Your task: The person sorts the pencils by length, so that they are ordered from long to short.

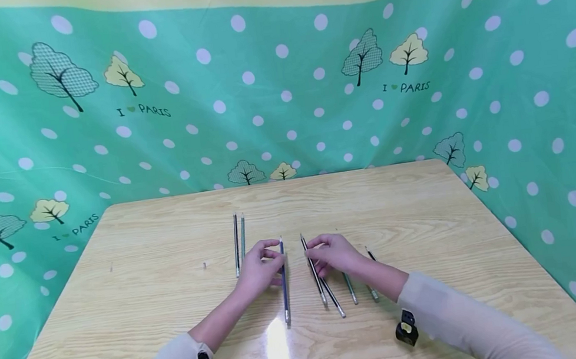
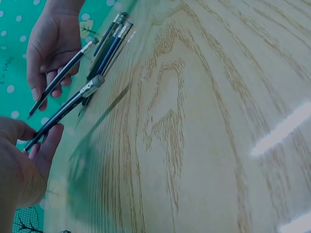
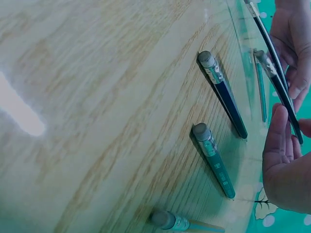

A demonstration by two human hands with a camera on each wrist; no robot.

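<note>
Hanging behind the tabletop point(image 1: 96, 320), a dotted green curtain point(image 1: 282, 79) is seen. Near mid-tabletop, a dark blue pencil point(image 1: 285, 289) is pinched by the left hand point(image 1: 258, 270), a black pencil point(image 1: 315, 272) by the right hand point(image 1: 336, 254); loose pencils point(image 1: 351, 288) are scattered on either side.

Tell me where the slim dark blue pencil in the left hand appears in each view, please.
Head: the slim dark blue pencil, below centre, slightly left, nearly vertical.
Left wrist: the pencil, left side, slanting, eraser end toward upper right.
Right wrist: the pencil, upper right, slanting from the top edge.
Shared landmark: the green cloth with pale round dots.
</note>
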